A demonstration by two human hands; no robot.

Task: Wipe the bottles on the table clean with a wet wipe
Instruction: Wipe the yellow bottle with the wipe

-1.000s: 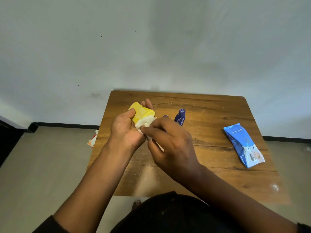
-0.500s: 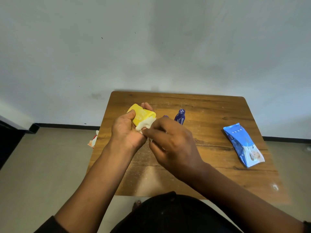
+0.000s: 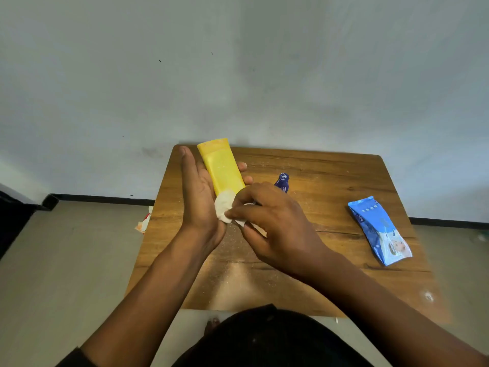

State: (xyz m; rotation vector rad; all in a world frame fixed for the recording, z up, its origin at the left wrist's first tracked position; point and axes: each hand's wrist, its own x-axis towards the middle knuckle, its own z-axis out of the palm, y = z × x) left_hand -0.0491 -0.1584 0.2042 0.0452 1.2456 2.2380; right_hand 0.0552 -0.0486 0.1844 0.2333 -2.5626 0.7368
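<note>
A yellow tube-shaped bottle [image 3: 222, 166] stands nearly upright above the wooden table [image 3: 330, 181], its flat end up. My left hand [image 3: 197, 192] holds it from the left, thumb raised, fingertips curling round its far side. My right hand [image 3: 272, 223] pinches a crumpled white wet wipe [image 3: 223, 206] against the bottle's lower end. A small dark blue bottle [image 3: 282, 182] stands on the table just behind my right hand, partly hidden by it.
A blue pack of wet wipes [image 3: 379, 230] lies on the table's right side. White dust speckles the tabletop near its front. A crumpled white and red wrapper [image 3: 143, 223] lies on the floor left of the table. A grey wall is close behind.
The yellow bottle has swung up from a foreshortened tilt to nearly upright, showing its full length. My left hand has opened out along it. The wipe has slid to the bottle's lower end.
</note>
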